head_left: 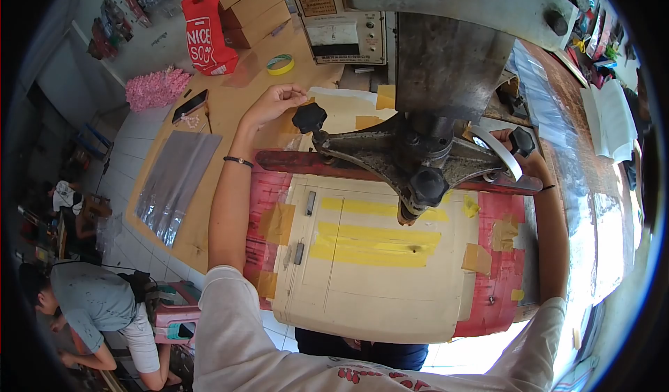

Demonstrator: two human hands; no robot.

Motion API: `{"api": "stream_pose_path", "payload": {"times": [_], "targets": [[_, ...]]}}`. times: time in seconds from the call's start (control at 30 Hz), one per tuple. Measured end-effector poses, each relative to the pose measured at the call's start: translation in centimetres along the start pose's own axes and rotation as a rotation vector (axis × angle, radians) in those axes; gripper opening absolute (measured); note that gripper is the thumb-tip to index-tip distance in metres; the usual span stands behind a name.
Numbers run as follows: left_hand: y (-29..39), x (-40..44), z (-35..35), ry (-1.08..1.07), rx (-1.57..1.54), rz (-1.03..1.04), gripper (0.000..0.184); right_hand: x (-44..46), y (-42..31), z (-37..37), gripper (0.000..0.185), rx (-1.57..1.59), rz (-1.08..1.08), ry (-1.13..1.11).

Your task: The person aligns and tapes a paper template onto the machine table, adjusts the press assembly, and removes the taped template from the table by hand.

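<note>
My left hand [277,106] reaches past the left black knob [309,117] of the press, beside the far edge of the pale board. Its fingers are bent and pressed together; whatever lies between them is too small to make out. My right hand [535,167] is at the right black knob [522,142], largely hidden, its fingers out of sight. A white curved band [503,154] stands next to it. Between my arms, under the dark metal press head [418,144] and its red bar [293,163], lies the beige board [390,291] with yellow tape strips [376,244] and two small grey blocks.
Red sheeting [498,280] flanks the board. On the wooden table at left are clear plastic sheets [180,183], a phone [189,106], a yellow tape roll [280,64], a red bag [207,33] and a cardboard box [254,9]. Another person [97,301] bends down at lower left.
</note>
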State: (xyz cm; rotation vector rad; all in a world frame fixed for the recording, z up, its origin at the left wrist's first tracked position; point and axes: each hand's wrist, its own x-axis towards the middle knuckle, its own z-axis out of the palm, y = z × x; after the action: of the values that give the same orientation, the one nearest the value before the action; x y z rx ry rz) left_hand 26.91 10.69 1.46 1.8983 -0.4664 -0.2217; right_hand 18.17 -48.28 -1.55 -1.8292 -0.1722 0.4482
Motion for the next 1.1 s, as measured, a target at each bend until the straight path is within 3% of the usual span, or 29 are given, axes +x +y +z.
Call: {"api": "stream_pose_path", "payload": {"times": [0.27,0.6,0.7,0.8,0.9,1.1], "targets": [[1.0,-0.3,-0.4,-0.073,0.055,-0.035,0.019,0.0,-0.3,0.1,0.026,0.003,-0.021,-0.003],[1.0,-0.6,-0.7,-0.075,-0.008,-0.027,0.012,-0.8,-2.2,1.9,0.033,-0.059,-0.093,0.052],[0.8,-0.4,-1.0,-0.092,0.018,-0.020,0.023,-0.7,-1.2,0.7,0.027,-0.044,-0.075,0.012],[0.9,-0.5,-1.0,-0.088,0.006,0.006,0.023,-0.6,-0.3,0.3,0.029,-0.015,-0.084,0.014],[0.9,-0.6,-1.1,-0.095,0.022,-0.005,0.010,-0.3,0.0,0.0,0.031,-0.005,-0.059,0.013],[1.2,-0.8,-1.2,-0.120,0.012,-0.012,0.010,-0.3,-0.3,0.2,0.034,-0.044,-0.059,-0.001]]}}
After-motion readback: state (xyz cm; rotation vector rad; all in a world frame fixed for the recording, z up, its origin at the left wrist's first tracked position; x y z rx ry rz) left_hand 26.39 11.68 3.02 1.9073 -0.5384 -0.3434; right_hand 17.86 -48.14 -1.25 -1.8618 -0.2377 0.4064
